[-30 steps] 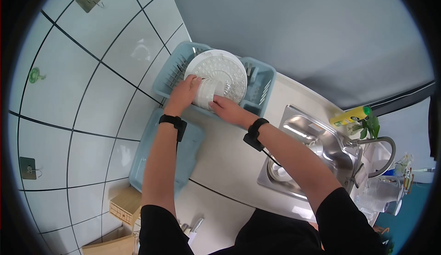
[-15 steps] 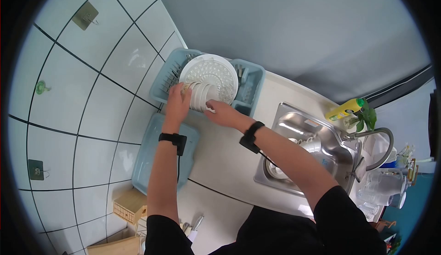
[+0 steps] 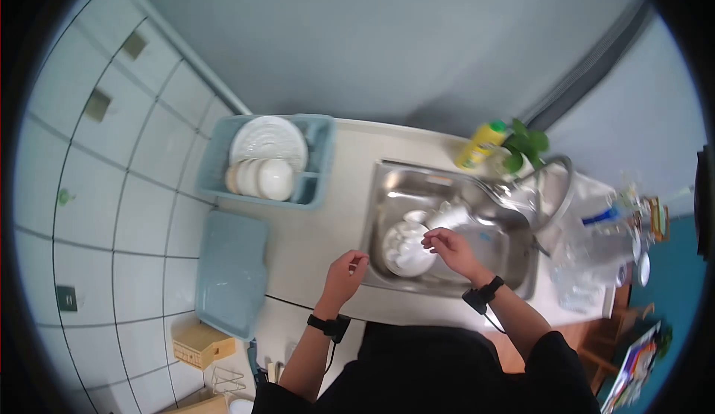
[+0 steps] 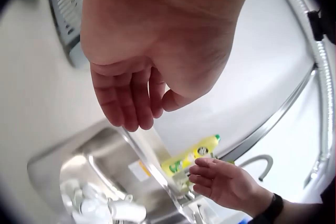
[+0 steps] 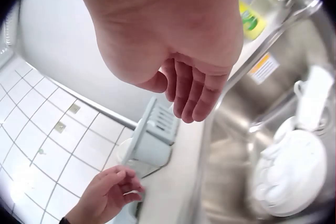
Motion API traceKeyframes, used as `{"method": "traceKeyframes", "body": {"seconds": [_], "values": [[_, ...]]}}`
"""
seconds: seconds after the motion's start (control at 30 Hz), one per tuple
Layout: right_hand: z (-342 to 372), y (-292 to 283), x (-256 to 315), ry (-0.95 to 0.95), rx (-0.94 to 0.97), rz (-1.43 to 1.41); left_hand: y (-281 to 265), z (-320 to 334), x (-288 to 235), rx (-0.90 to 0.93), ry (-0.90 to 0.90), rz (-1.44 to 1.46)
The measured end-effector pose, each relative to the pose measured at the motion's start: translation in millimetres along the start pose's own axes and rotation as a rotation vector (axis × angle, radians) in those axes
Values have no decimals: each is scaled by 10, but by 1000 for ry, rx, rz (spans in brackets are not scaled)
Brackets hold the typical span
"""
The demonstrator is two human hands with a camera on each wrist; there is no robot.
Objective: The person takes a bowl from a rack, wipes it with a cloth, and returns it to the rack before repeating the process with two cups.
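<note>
Both hands are bare and hold nothing, their fingers loosely bent. My left hand (image 3: 344,278) hovers over the counter at the sink's left front corner. The right hand (image 3: 453,251) is above the steel sink (image 3: 514,265), close to a pile of white dishes (image 3: 402,254). In the right wrist view, a white plate (image 5: 310,182) with small white pieces on it and a white mug (image 5: 315,95) lie in the basin. Back left, a light blue dish rack (image 3: 322,179) holds a large white plate (image 3: 268,132) and a row of white bowls (image 3: 275,181).
A light blue tray (image 3: 231,272) lies in front of the rack by the tiled wall. Behind the sink stand a yellow bottle (image 3: 480,146), a green plant (image 3: 527,142) and a curved faucet (image 3: 566,183). Clear glassware (image 3: 585,265) is at the right, a wooden box (image 3: 201,345) lower left.
Both hands have let go of the row of white bowls, which stays in the rack beside the plate. They have moved right, toward the sink, and the head view has swung right too.
</note>
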State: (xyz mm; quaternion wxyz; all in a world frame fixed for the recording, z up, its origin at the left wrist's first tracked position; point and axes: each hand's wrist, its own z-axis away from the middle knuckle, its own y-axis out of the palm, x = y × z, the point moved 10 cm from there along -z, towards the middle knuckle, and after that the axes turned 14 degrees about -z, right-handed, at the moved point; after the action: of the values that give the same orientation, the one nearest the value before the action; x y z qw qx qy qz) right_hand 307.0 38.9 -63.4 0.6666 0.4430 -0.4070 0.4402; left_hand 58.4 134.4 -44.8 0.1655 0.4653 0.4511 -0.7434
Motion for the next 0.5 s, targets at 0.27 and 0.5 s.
{"method": "traceKeyframes", "body": {"seconds": [0.27, 0.5], "values": [[1793, -1832, -791, 95, -331, 502, 1573, 287, 22, 295, 110, -252], [2467, -2335, -649, -135, -491, 742, 1661, 268, 66, -42, 105, -510]]}}
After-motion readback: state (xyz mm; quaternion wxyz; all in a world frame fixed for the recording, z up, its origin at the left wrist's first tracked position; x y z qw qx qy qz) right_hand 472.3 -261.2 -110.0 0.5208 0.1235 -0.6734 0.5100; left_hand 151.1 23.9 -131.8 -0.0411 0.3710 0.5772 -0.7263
